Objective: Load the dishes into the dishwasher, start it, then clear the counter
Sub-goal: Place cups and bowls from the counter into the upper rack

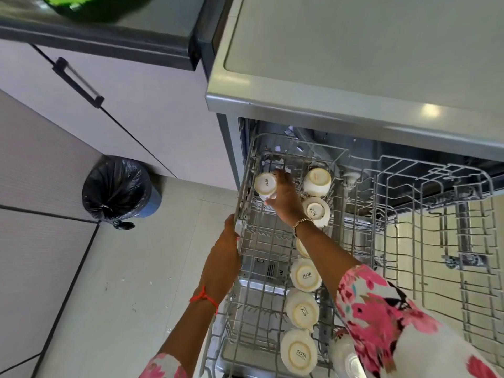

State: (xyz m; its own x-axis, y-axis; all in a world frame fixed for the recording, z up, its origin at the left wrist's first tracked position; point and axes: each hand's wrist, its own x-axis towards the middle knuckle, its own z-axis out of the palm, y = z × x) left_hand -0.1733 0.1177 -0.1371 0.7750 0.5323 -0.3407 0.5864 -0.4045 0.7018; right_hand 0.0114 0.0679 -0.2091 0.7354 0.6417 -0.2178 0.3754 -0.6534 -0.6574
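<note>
The dishwasher (354, 105) stands open with its grey wire upper rack (409, 203) pulled out. Several cream cups stand upside down in the rack's left half. My right hand (285, 197) reaches to the rack's far left corner and holds one upturned cream cup (264, 184) there, fingers wrapped round its side. Two more cups (316, 181) sit just right of that hand. My left hand (227, 241) grips the rack's left edge. A row of cups (305, 275) runs toward me under my right forearm.
A black-bagged waste bin (117, 189) stands on the tiled floor left of the dishwasher. Pale cabinet doors with a black handle (77, 81) lie beyond it. A green object (95, 6) sits on the counter at top left. A white dish (346, 356) shows at the rack's near end.
</note>
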